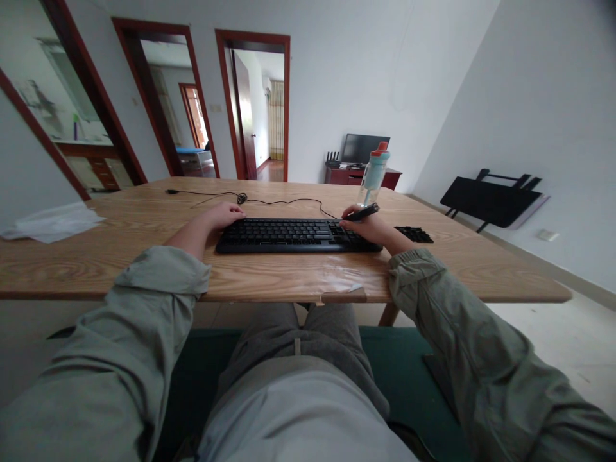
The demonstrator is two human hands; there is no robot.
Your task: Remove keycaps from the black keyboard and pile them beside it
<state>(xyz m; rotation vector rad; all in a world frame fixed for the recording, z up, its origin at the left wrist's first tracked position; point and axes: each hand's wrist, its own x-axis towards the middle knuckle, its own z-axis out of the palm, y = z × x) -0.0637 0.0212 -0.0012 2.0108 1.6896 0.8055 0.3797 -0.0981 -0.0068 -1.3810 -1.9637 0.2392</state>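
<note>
A black keyboard (289, 235) lies flat on the wooden table in front of me, with part of the number pad side looking bare of keys. At its far left corner my left hand (222, 215) has its fingers curled against the edge. My right hand (363, 226) is over the keyboard's right end, closed round a black pen-like tool (364, 212) whose thick end points up and to the right. The tool's tip is hidden by the fingers. Beside the right wrist is a small pile of loose black keycaps (414, 235).
The keyboard's cable (283, 202) runs across the back of the table (269, 276). Behind my right hand stands a clear bottle (372, 176) with a red lid. White tissue-like sheets (52, 221) lie at the far left. A folded black table (493, 200) leans by the right wall.
</note>
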